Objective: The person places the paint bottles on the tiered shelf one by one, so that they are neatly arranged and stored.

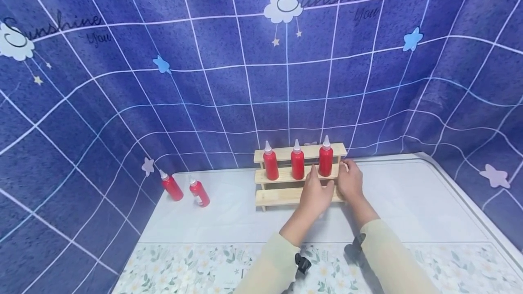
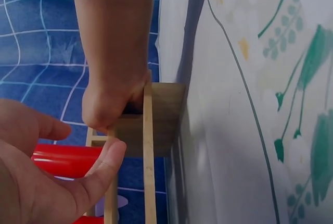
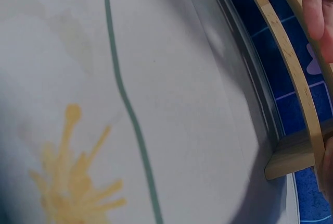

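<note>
A three-tier wooden display rack point(image 1: 278, 197) stands near the back of the white table. Three red squeeze bottles with pale pointed nozzles stand upright on its middle tier: a left bottle point(image 1: 271, 165), a middle bottle point(image 1: 298, 165) and a right bottle point(image 1: 325, 161). My left hand point(image 1: 315, 196) is just in front of the right bottle, thumb and fingers spread and fairly straight; the left wrist view shows a red bottle point(image 2: 67, 160) beyond them. At the rack's right end, my right hand point(image 1: 350, 180) grips the wood with curled fingers. Only its edge shows in the right wrist view.
Two more red squeeze bottles, one point(image 1: 172, 187) farther left and another point(image 1: 199, 193), stand at the table's left side. A blue grid-patterned curtain point(image 1: 261, 80) hangs behind and at both sides. Flowered cloth point(image 1: 184, 267) covers the table's front.
</note>
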`<state>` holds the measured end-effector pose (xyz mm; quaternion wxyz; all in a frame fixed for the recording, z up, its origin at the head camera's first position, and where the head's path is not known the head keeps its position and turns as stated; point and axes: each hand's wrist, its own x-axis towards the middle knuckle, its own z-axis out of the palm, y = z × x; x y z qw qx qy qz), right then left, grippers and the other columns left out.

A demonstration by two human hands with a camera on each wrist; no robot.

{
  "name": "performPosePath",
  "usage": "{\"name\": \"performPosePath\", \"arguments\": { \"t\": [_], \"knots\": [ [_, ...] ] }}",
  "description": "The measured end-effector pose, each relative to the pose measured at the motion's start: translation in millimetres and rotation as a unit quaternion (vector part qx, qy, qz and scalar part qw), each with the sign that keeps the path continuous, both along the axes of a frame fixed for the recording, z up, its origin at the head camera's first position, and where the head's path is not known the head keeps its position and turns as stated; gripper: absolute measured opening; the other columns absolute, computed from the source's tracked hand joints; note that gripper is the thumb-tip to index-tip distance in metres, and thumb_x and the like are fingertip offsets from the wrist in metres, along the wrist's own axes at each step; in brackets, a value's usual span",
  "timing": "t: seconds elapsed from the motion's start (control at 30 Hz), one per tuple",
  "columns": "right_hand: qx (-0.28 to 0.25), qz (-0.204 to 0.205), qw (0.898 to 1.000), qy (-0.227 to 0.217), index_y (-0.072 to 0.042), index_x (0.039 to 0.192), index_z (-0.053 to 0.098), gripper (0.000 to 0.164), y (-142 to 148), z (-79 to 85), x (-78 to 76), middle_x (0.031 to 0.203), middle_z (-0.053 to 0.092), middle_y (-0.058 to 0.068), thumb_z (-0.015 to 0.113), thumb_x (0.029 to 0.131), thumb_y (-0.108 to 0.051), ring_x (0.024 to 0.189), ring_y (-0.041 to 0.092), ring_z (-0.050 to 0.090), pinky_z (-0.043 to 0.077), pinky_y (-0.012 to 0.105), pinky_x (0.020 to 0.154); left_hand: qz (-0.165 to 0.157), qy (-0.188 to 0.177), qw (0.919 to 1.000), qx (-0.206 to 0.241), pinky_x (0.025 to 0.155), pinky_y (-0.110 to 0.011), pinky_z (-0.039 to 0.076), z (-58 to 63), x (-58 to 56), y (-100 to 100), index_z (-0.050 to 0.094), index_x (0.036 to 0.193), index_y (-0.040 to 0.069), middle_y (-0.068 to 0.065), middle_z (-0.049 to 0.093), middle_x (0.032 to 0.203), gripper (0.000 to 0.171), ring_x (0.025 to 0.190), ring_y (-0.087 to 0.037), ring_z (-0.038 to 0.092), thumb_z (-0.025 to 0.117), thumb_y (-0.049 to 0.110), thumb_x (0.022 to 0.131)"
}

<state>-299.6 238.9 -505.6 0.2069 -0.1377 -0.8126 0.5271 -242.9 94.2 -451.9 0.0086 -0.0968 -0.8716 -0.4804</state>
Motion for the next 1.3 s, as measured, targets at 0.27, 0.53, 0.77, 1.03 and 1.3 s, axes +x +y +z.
{"name": "performPosePath", "arguments": {
  "t": [0.27, 0.53, 0.77, 1.03, 1.3],
  "knots": [
    [-0.001, 0.002, 1.0, 0.003, 0.005, 0.135, 0.059, 0.041, -1.1, 0.4, 0.7, 0.145, 0.06, 0.031, 0.042, 0.111, -0.022, 0.143, 0.048, 0.052, 0.038, 0.06, 0.124, -0.01, -0.006, 0.9997, -0.022, 0.125, -0.05, 0.042, 6.9, 9.5, -8.1, 0.032, 0.164, 0.0, -0.021, 0.045, 0.165, 0.077, 0.15, -0.035, 0.05, 0.063, 0.032, 0.101],
    [0.007, 0.003, 1.0, -0.001, 0.005, 0.136, 0.058, 0.041, -1.5, 1.4, 1.4, 0.145, 0.059, 0.031, 0.04, 0.112, -0.023, 0.143, 0.049, 0.051, 0.038, 0.061, 0.124, -0.023, 0.008, 0.9996, -0.018, 0.101, -0.042, 0.057, 19.5, 19.3, -18.0, 0.052, 0.153, 0.016, -0.006, 0.06, 0.149, 0.054, 0.112, -0.017, 0.071, 0.061, 0.033, 0.103],
    [0.006, 0.005, 1.0, 0.0, 0.005, 0.135, 0.059, 0.041, -1.5, 1.7, 2.9, 0.145, 0.06, 0.031, 0.041, 0.112, -0.023, 0.142, 0.049, 0.052, 0.038, 0.061, 0.124, -0.044, 0.031, 0.9985, 0.012, 0.105, -0.039, 0.056, 26.8, 26.8, -25.8, 0.064, 0.138, 0.017, 0.0, 0.067, 0.139, 0.037, 0.124, -0.025, 0.068, 0.063, 0.026, 0.103],
    [0.007, 0.004, 1.0, 0.006, 0.005, 0.132, 0.059, 0.039, -2.0, -1.3, 2.4, 0.143, 0.061, 0.031, 0.041, 0.112, -0.022, 0.141, 0.05, 0.053, 0.04, 0.062, 0.122, -0.054, 0.067, 0.996, 0.023, 0.102, -0.038, 0.057, 28.4, 28.6, -35.8, 0.065, 0.133, 0.016, -0.003, 0.078, 0.116, 0.041, 0.116, -0.02, 0.073, 0.07, 0.004, 0.095],
    [0.009, 0.001, 1.0, 0.003, 0.005, 0.135, 0.059, 0.041, -1.6, 0.1, 2.1, 0.146, 0.059, 0.031, 0.04, 0.112, -0.024, 0.143, 0.05, 0.051, 0.038, 0.061, 0.124, -0.045, 0.087, 0.995, 0.017, 0.076, -0.022, 0.051, 27.9, 27.8, -45.5, 0.071, 0.125, 0.017, 0.003, 0.075, 0.095, 0.036, 0.077, -0.003, 0.063, 0.071, 0.001, 0.092]
  ]
}}
